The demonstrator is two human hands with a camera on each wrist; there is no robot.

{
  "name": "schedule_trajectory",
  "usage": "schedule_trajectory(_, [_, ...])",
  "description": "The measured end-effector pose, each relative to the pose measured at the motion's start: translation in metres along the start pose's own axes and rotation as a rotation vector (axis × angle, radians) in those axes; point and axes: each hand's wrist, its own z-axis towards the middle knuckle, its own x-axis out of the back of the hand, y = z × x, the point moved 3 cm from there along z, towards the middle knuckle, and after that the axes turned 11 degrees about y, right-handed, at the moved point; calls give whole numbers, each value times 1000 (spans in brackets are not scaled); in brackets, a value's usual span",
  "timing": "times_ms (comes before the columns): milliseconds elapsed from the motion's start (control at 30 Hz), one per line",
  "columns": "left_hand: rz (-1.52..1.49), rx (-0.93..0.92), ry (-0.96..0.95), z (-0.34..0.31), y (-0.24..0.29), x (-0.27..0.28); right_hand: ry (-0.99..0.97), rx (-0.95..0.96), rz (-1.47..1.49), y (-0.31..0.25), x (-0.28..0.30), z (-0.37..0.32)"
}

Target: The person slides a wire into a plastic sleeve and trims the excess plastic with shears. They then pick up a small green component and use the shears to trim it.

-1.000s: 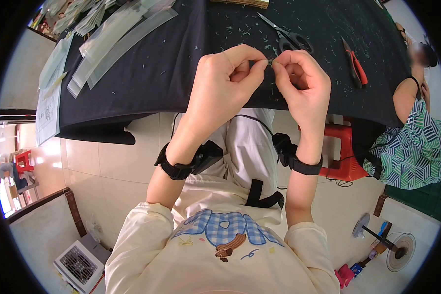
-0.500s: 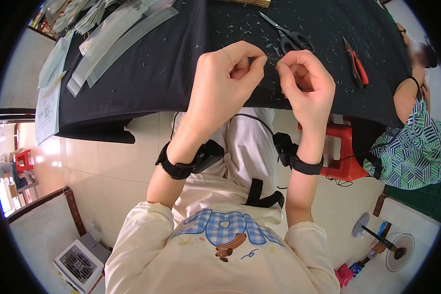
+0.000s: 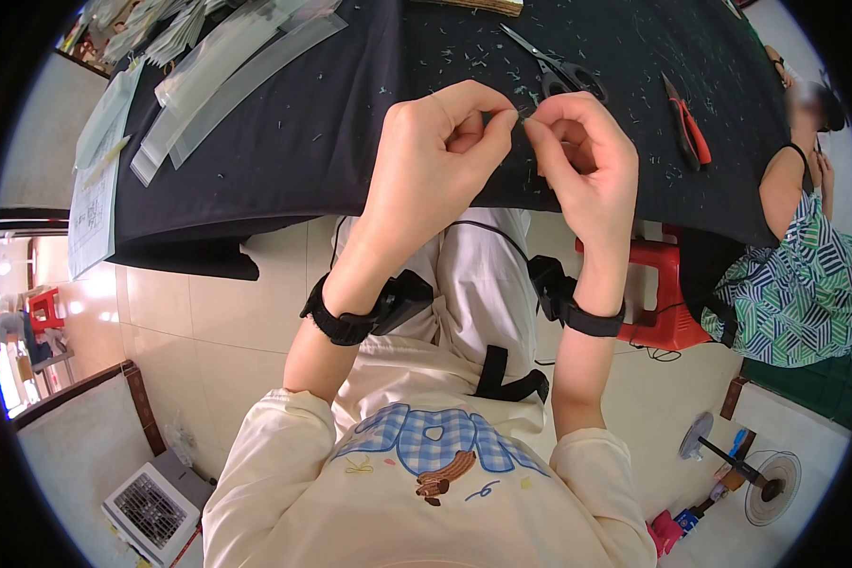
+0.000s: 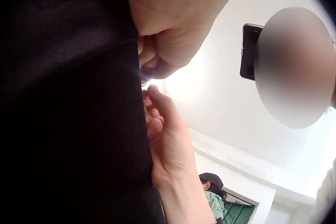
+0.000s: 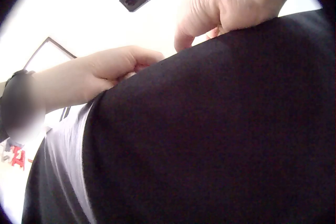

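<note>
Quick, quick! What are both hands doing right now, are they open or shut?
Left hand: closed, seems to pinch a tiny thing, too small to name.
Right hand: closed; can't tell if it holds anything.

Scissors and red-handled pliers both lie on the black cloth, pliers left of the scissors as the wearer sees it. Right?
Pliers' side is wrong: the head view shows the red-handled pliers right of the scissors. Both do lie on the black cloth.
</note>
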Motion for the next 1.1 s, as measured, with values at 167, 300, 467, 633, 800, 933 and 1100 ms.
schedule_trajectory(167, [-92, 56, -31, 6, -3, 6, 48, -96, 104, -3, 1, 1])
schedule_trajectory(300, [-150, 190, -168, 9, -2, 7, -27, -5, 49, -2, 2, 4])
schedule_trajectory(467, [-224, 264, -198, 9, -3, 9, -18, -10, 55, -3, 1, 4])
schedule_trajectory(633, [-235, 265, -214, 10, -3, 8, -5, 16, 28, -4, 1, 4])
schedule_trajectory(800, [-225, 264, -210, 10, -5, 7, 4, 48, 23, -5, 3, 3])
schedule_trajectory(933, [-242, 289, -152, 10, -1, 8, 7, 37, 71, -3, 4, 4])
schedule_trajectory(1100, [-513, 333, -33, 11, -3, 14, 69, -36, 106, -3, 7, 5])
